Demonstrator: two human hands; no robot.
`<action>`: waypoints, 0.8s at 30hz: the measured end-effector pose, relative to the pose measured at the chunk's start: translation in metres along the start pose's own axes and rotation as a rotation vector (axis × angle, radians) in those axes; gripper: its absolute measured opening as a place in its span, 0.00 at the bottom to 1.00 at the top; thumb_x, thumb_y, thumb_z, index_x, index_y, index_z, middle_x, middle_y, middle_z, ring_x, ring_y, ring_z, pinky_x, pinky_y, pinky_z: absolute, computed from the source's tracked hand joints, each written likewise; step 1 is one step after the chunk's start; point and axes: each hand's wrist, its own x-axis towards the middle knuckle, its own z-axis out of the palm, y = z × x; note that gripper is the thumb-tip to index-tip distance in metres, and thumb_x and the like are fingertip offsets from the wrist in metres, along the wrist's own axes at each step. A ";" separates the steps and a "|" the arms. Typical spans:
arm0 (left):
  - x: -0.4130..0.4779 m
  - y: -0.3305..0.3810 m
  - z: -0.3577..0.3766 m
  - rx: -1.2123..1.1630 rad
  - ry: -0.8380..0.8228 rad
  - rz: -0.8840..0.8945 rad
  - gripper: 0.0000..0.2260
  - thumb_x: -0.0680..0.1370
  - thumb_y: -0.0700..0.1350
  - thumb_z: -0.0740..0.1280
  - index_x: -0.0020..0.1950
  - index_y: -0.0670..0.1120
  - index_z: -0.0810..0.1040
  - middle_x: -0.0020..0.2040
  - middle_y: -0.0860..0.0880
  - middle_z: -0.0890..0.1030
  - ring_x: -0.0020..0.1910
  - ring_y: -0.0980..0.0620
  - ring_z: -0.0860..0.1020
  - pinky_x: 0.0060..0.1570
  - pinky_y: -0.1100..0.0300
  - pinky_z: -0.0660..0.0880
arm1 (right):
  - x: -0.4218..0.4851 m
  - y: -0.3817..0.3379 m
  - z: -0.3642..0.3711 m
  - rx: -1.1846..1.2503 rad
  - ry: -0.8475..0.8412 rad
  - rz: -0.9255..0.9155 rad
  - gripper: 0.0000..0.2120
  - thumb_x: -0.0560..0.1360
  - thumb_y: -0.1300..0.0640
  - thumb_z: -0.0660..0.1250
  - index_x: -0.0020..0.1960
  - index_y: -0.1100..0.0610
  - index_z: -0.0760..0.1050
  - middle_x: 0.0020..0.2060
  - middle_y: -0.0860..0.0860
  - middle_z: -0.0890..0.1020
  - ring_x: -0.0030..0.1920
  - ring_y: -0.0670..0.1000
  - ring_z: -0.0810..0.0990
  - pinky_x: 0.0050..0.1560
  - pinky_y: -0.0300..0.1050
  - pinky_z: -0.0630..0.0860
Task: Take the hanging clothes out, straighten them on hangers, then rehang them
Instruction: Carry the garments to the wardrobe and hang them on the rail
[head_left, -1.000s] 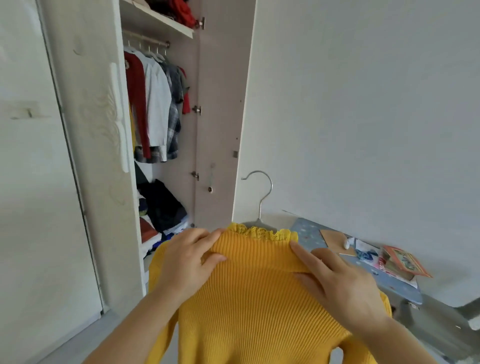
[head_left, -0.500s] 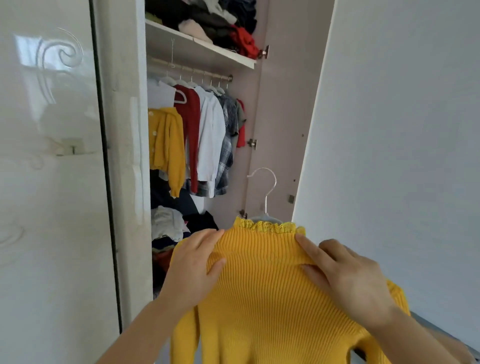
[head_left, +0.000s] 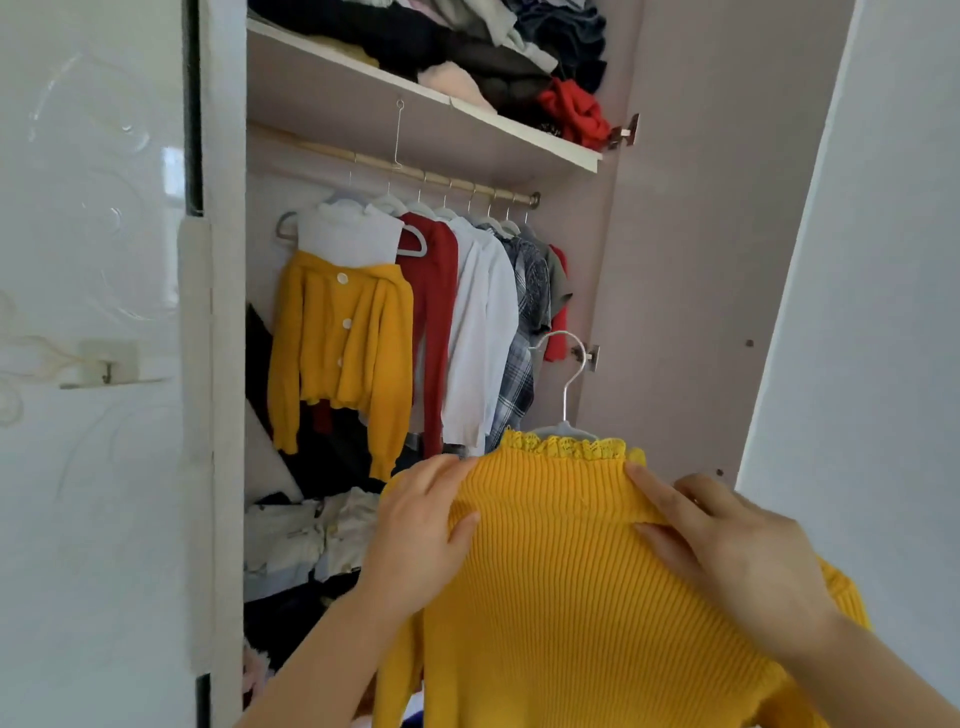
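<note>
The yellow ribbed sweater (head_left: 571, 582) with lace collar sits on a hanger (head_left: 565, 429), hook upright, before the hung clothes (head_left: 467, 322).

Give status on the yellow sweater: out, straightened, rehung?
Done: the yellow sweater is out and sits on its hanger. In hand: left hand and right hand grip its shoulders. Left: hooking it onto the rail beside the hung clothes.

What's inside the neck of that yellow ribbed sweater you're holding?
A pale hanger: its metal hook and top rise above the lace collar. Its arms are hidden under the sweater.
</note>
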 end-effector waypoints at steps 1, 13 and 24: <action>0.013 -0.009 0.007 0.013 0.003 -0.013 0.24 0.76 0.49 0.65 0.72 0.52 0.64 0.67 0.54 0.68 0.67 0.54 0.65 0.68 0.57 0.60 | 0.012 0.005 0.016 0.007 0.000 -0.005 0.24 0.72 0.45 0.55 0.61 0.53 0.78 0.36 0.50 0.78 0.28 0.50 0.77 0.16 0.40 0.69; 0.152 -0.117 0.054 0.246 0.015 -0.186 0.24 0.78 0.50 0.63 0.72 0.54 0.61 0.69 0.55 0.65 0.67 0.56 0.63 0.68 0.57 0.59 | 0.165 0.058 0.220 0.164 0.124 -0.163 0.23 0.73 0.45 0.55 0.60 0.54 0.79 0.35 0.51 0.78 0.27 0.51 0.77 0.17 0.41 0.67; 0.249 -0.212 0.013 0.612 0.104 -0.338 0.24 0.78 0.52 0.62 0.73 0.52 0.61 0.70 0.52 0.66 0.69 0.51 0.64 0.66 0.55 0.61 | 0.335 0.043 0.315 0.236 0.140 -0.181 0.24 0.71 0.45 0.68 0.66 0.48 0.72 0.40 0.51 0.77 0.36 0.53 0.80 0.23 0.44 0.70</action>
